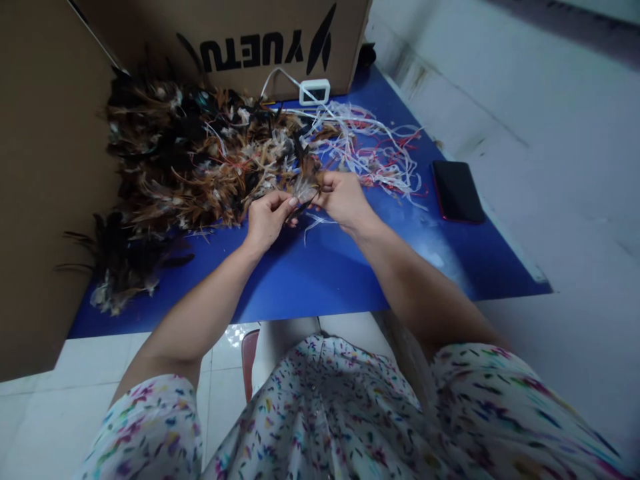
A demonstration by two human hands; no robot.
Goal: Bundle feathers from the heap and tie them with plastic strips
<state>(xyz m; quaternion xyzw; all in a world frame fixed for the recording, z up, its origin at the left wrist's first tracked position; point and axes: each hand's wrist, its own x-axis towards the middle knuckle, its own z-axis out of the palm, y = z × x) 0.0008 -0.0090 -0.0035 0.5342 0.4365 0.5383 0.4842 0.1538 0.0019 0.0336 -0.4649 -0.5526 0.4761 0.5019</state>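
Observation:
A small bunch of brown and black feathers [306, 185] with a pale fluffy base is held between my two hands, just above the blue table. My left hand [269, 217] pinches the pale end between thumb and forefinger. From the other side my right hand [344, 199] grips the same bunch with its fingers curled in. Thin white strands [316, 221] lie on the table just under my right hand. Left of and behind my hands spreads a large heap of brown and black feathers [195, 160]. What my curled fingertips cover is hidden.
Behind my right hand lies a tangle of white and red strips [373, 143]. A white-framed small device [315, 92] stands by a cardboard box [280, 27]. A phone [459, 191] rests near the right edge of the blue table [320, 287]. Dark feathers [125, 260] lie at the left.

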